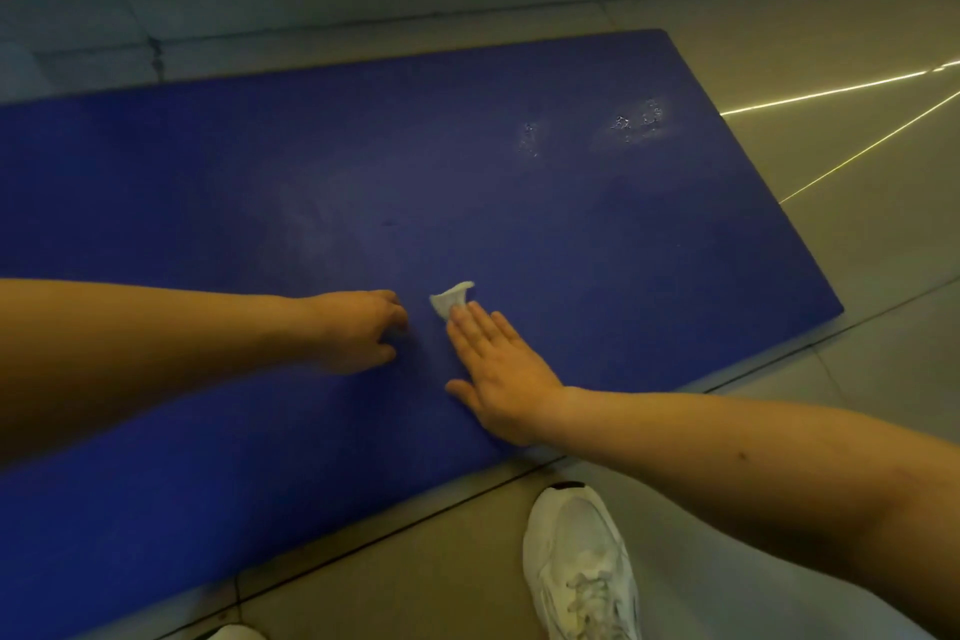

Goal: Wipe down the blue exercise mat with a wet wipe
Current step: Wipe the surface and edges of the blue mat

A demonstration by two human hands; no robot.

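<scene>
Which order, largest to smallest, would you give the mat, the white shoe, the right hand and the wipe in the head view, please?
1. mat
2. white shoe and right hand: about alike, and the shoe is nearer, so unranked
3. wipe

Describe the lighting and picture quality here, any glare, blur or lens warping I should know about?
Head view: dim, warm yellowish cast; thin bright light streaks cross the floor at right; wet patches glint on the blue mat near its right end; its far edge bows slightly, wide-angle distortion; the right hand and wet wipe look fairly sharp.
</scene>
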